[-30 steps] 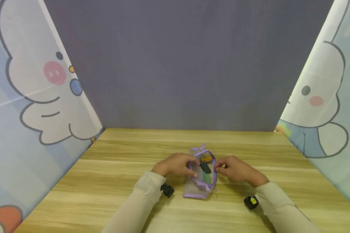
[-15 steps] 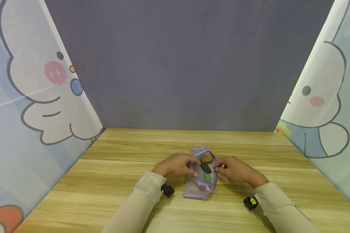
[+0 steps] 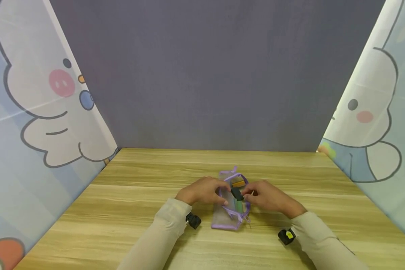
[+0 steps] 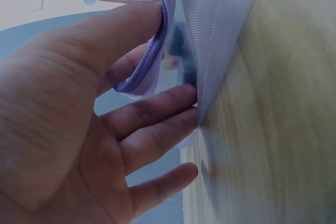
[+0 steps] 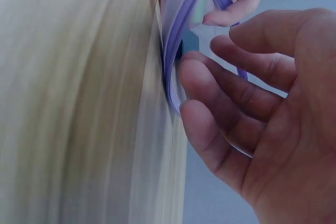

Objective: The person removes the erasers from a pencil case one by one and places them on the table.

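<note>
A see-through mesh zip pouch (image 3: 222,219) with purple trim lies on the table, its zipped mouth spread apart. Inside show a black block-shaped item (image 3: 237,194), an orange item (image 3: 238,184) and a green item (image 3: 239,206). My left hand (image 3: 207,190) holds the pouch's left edge; in the left wrist view the thumb lies on the purple zipper (image 4: 140,72), other fingers against the mesh. At the mouth's right side, my right hand (image 3: 268,197) has its fingertips beside the black item, fingers loosely bent. The right wrist view shows thumb and forefinger apart, nothing between them.
The wood-grain table (image 3: 138,206) runs back to a dark grey panel (image 3: 216,75). Cartoon-printed curtains (image 3: 13,150) flank it on both sides. A small black camera (image 3: 193,220) is strapped to my left wrist, another (image 3: 286,236) to my right.
My right hand has moved a little left, from the purple rim to over the pouch's mouth, close to the black item. The left hand and pouch stay nearly where they were.
</note>
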The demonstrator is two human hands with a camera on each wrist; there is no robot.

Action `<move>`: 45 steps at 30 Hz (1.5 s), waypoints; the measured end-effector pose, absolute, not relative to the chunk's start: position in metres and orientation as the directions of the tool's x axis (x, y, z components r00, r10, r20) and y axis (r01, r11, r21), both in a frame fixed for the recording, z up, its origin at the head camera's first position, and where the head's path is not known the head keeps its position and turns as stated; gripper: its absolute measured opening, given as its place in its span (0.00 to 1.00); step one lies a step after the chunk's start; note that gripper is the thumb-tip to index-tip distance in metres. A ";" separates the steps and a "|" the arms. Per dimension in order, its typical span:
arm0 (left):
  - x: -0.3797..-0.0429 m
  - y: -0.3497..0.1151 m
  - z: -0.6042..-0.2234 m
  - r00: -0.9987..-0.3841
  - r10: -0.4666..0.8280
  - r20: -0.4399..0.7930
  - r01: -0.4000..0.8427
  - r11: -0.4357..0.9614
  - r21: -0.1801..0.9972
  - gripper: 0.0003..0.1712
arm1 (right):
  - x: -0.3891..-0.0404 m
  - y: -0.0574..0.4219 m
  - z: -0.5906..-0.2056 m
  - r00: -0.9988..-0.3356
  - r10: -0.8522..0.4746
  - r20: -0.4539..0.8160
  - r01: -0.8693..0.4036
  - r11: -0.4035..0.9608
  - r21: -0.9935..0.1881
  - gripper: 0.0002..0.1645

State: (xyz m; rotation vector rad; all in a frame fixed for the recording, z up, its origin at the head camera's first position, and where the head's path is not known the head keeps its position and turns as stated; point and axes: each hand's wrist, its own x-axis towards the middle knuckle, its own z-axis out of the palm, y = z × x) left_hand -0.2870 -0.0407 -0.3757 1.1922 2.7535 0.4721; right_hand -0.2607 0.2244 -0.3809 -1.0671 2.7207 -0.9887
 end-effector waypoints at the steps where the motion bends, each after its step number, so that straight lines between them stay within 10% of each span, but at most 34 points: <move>1: -0.287 -0.041 -0.375 -0.687 0.726 0.027 0.694 0.644 0.323 0.24 | -0.260 0.224 -0.381 -0.758 -0.630 0.170 -0.592 0.555 -0.585 0.08; 45: -0.286 -0.040 -0.378 -0.686 0.727 0.034 0.695 0.640 0.328 0.22 | -0.249 0.207 -0.381 -0.703 -0.705 0.090 -0.608 0.531 -0.590 0.14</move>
